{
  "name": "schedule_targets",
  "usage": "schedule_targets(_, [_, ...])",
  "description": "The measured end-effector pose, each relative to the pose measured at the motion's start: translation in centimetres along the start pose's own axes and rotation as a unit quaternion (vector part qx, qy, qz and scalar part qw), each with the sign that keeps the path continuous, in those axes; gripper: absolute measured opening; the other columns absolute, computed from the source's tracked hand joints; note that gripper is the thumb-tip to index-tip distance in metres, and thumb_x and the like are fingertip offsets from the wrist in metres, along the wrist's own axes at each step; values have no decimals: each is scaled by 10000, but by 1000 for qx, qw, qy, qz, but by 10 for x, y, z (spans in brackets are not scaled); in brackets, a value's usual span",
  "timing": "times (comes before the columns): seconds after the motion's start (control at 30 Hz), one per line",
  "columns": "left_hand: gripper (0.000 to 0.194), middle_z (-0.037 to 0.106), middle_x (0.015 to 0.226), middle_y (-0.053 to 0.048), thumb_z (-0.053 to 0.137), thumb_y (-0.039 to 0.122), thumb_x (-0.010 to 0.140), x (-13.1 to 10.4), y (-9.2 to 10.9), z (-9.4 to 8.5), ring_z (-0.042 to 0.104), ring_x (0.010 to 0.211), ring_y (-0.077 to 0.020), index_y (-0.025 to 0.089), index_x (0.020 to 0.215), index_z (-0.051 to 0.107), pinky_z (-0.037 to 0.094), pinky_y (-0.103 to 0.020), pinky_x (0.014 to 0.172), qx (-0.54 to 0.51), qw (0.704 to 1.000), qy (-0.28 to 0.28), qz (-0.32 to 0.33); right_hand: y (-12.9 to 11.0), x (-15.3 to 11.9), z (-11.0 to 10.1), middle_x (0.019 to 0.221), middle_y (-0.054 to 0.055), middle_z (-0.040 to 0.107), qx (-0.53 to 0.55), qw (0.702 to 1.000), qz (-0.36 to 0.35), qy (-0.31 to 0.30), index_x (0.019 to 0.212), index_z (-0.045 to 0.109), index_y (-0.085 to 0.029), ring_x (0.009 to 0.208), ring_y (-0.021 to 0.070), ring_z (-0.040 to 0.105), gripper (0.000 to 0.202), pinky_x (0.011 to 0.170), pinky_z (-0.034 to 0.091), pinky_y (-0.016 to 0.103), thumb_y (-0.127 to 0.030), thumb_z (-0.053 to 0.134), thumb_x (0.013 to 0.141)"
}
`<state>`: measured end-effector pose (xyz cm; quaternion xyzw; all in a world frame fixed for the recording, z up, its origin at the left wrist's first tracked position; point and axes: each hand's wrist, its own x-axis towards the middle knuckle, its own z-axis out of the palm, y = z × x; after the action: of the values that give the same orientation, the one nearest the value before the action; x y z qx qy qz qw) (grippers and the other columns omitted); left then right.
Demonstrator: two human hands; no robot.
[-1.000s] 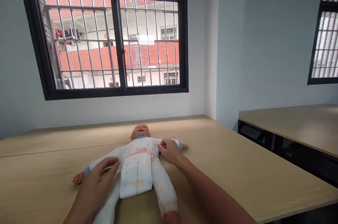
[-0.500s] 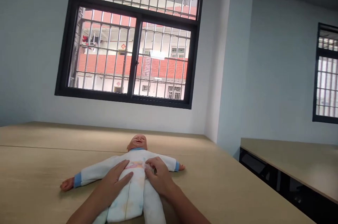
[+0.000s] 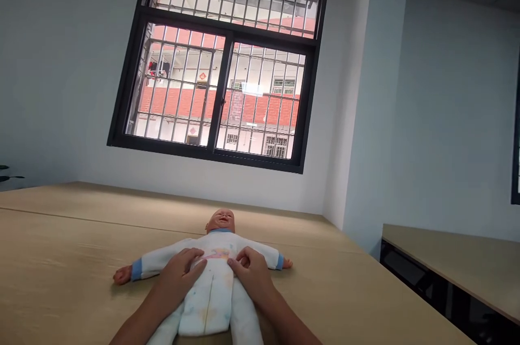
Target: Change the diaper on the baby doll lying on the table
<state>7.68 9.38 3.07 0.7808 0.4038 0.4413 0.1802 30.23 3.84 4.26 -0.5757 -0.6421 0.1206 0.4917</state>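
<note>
A baby doll [image 3: 222, 242] in a white outfit with blue cuffs and collar lies face up on the wooden table [image 3: 325, 291], its arms spread. A white padded cloth, perhaps a diaper, [image 3: 206, 304] lies over its belly and between its legs. My left hand [image 3: 181, 274] rests at the left edge of this cloth near the doll's waist, thumb apart from the other fingers. At the right edge, my right hand [image 3: 249, 269] has thumb and forefinger bent close together on the cloth; what lies between the fingertips is too small to make out.
Behind the table, a barred window [image 3: 219, 90] with a dark frame is set in the wall. A second table [image 3: 455, 258] with a dark underside stands at the right. Dark leaf-like shapes [image 3: 11, 177] show at the far left.
The camera view has turned a little to the left, so the scene sits further right. My left fingers have bent closer to the cloth's edge, and the right hand stays at the other edge.
</note>
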Motion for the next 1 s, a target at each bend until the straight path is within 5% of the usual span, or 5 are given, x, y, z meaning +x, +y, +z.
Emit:
schedule_targets(0.13, [323,678,871,-41,521,495,850,3,-1,4,611,823,-247,194,907,624,460,-378,774,2,999,9,-37,1,5,4,655,14,623,-23,1000,13,5,703,621,-154,622,140,549,159,573,362,236,-292,685,751])
schedule_targets(0.37, [307,617,834,-16,493,504,853,1,7,1,574,802,-228,205,863,562,435,-358,756,-22,998,-2,-52,-5,5,1,615,10,616,-65,998,-16,11,649,612,-162,591,130,530,123,565,337,239,-131,557,754])
schedule_targets(0.63, [313,623,821,-7,492,499,846,0,7,1,583,797,-222,201,866,586,435,-342,748,-29,998,2,-56,-4,1,-3,669,53,676,-26,999,22,-3,655,647,-172,638,180,601,169,576,408,273,-313,726,705])
schedule_targets(0.8, [328,641,801,-5,499,525,832,1,1,5,598,780,-224,208,840,585,449,-341,736,-36,998,17,-53,1,4,-1,686,67,713,-32,999,23,-27,673,704,-155,655,194,639,33,571,422,271,-186,693,668])
schedule_targets(1.0, [335,653,846,-15,479,536,857,0,2,3,609,817,-235,217,874,577,465,-362,769,-50,997,-4,-53,-1,2,-2,674,63,720,-39,999,4,-17,667,713,-146,621,170,638,133,565,411,252,-83,604,709])
